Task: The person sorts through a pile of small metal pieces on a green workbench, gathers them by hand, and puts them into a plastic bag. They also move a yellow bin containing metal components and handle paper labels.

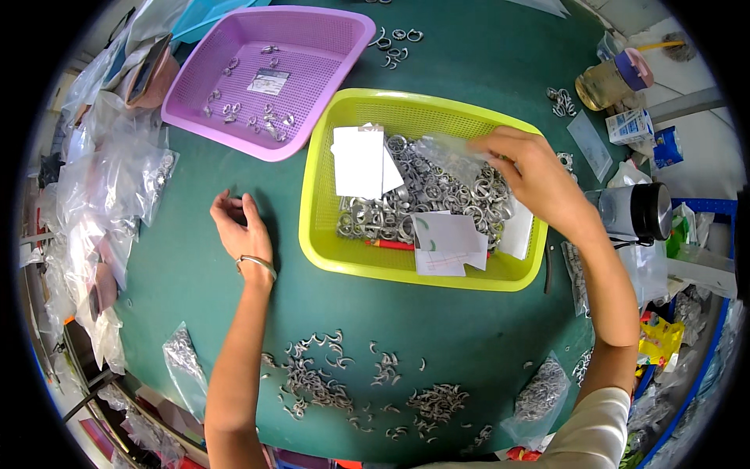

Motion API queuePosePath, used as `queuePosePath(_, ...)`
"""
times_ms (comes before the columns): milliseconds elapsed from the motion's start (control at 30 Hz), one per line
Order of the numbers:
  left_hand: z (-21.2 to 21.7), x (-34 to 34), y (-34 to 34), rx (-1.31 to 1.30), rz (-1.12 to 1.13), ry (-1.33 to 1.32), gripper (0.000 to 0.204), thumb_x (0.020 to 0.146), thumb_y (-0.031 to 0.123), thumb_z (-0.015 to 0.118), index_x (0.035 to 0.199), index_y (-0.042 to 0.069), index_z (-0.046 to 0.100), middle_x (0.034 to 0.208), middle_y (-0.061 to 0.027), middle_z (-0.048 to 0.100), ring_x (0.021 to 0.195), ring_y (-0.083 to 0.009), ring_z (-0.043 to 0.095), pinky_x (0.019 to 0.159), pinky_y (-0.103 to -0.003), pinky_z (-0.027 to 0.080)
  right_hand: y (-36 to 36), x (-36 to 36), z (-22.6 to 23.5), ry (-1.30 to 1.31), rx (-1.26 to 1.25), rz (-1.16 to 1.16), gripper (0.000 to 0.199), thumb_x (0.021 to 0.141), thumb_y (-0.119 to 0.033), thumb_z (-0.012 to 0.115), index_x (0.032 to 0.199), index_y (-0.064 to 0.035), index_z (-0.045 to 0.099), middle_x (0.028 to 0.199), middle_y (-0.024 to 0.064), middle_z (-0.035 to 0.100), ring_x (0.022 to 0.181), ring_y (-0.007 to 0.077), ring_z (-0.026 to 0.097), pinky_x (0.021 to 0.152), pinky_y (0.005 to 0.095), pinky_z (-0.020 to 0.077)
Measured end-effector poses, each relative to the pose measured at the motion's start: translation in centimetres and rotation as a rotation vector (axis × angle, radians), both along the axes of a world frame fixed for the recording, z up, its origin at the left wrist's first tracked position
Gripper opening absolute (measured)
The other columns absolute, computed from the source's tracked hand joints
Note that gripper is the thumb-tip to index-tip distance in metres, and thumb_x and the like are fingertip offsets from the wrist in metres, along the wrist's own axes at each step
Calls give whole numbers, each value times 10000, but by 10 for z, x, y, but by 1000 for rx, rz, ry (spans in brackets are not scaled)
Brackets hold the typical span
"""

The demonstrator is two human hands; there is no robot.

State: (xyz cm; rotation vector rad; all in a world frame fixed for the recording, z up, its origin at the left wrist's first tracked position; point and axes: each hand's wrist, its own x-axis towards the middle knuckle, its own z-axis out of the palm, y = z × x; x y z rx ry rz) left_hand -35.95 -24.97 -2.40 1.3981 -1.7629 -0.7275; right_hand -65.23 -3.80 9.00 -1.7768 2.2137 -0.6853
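One clear bag in my right grip, above the metal rings in the lime basket.
That grip seems clamped on the bag's end, its fingertips partly hidden. My left grip, thumb and fingers apart, is over the green surface, left of that basket; a purple basket stands farther out.

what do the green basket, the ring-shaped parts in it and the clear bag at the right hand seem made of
Green basket: likely moulded plastic, slightly glossy, judging by its perforated walls and smooth rounded rim.
Ring-shaped parts: apparently metal, silvery grey with bright glints; which metal is unclear.
Clear bag at the right hand: probably thin plastic film, see-through with shiny wrinkles.
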Motion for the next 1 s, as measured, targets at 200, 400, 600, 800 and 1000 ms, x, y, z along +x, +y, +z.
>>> queuePosePath(200,-2,2,-2,-31,-7,-17,358,895,175,593,1166,-21,466,818,-53,524,731,-146,486,699,-295,434,0,12,6,474,-336,-275,400,680,72,617,1068,-27,607,1007,141,561,926,337,536,777,411,451)
queuePosePath(400,-8,7,-4,-46,-19,6,354,895,173,593,1165,-19,469,812,-53,526,740,-150,488,719,-295,430,31,27,-5,195,277,243,646,569,13,750,1181,-95,574,1270,78,460,1189,311,406,998,419,338)
queuePosePath(600,-5,1,-2,-29,-20,15,355,897,182,594,1167,-12,470,818,-52,530,741,-154,491,725,-298,431,17,15,-20,75,220,391,504,557,-2,746,1042,-96,645,1188,51,528,1135,297,436,950,411,356)
queuePosePath(800,-5,4,-2,-48,-15,-9,346,903,194,589,1166,0,477,823,-55,533,746,-157,502,721,-304,435,-9,3,-36,-74,160,269,196,680,-16,662,863,-81,679,960,37,611,957,241,539,827,361,408)
queuePosePath(1000,-4,1,-2,-24,-18,9,350,909,208,607,1168,4,492,859,-55,525,796,-148,477,744,-280,419,-32,-2,-31,-437,105,-212,246,885,-211,598,814,17,659,614,63,590,543,161,548,552,309,447)
